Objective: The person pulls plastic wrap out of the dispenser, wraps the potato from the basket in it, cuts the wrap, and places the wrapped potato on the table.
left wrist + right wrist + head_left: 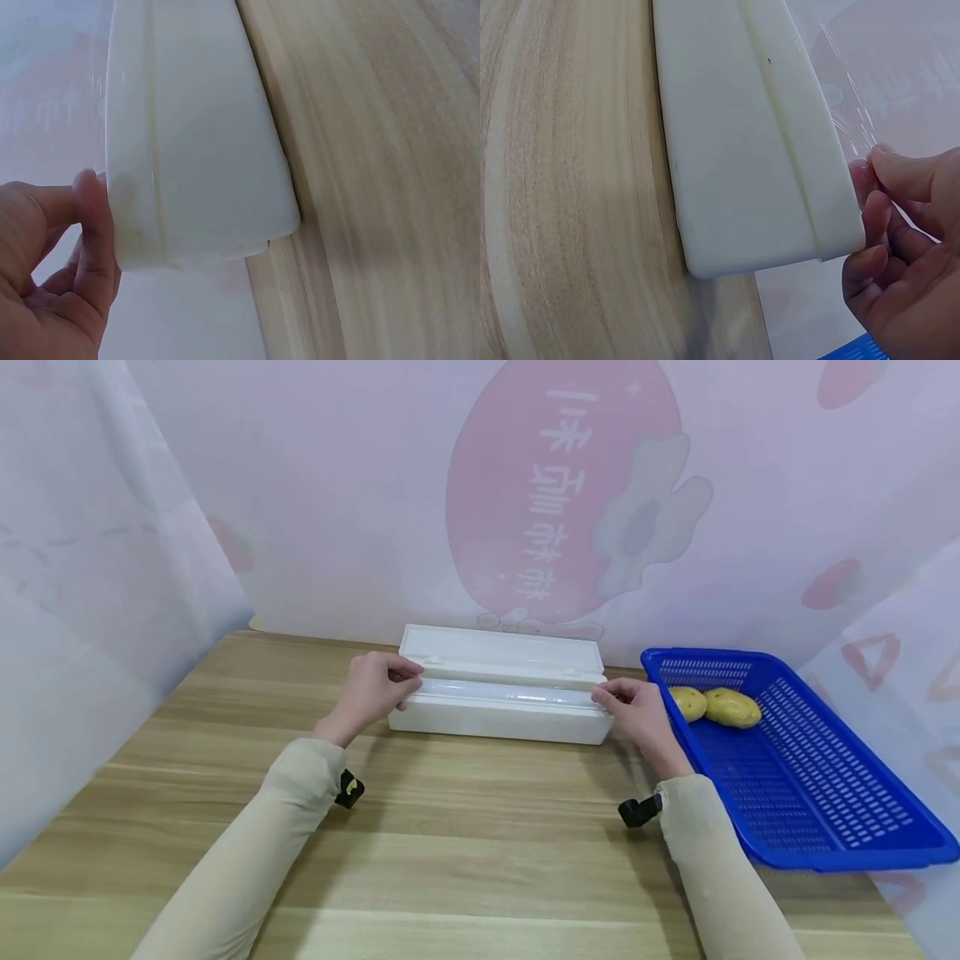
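Fingers and thumb of the left hand [375, 689] are pinched together on the near-side edge of a clear plastic film [510, 695], right by the left end of a long white cling-film dispenser [501, 722]. From where I stand, the right hand [645, 710] matches it at the opposite end, thumb and forefinger closed on the film, its other fingers curled beneath, close against the box's corner. Between the two hands the film stretches across the dispenser's opening, catching the light in bright streaks; the right wrist view shows thin creases running to the pinched fingertips. The dispenser sits level on the wood-grain worktop [480, 877], toward its far side, long front facing the person, and its lid [502, 650] is tipped open behind, toward the wall. Just right of the right hand is a blue slotted plastic basket [847, 860], with two yellow potatoes [733, 708] lying side by side near its far left corner. Both forearms reach in wearing pale beige sleeves [225, 860], a small black wrist camera [640, 811] showing at each cuff. Behind everything hangs a pale sheet [330, 510] printed with strawberries, one huge pink shape above the dispenser carrying white lettering.
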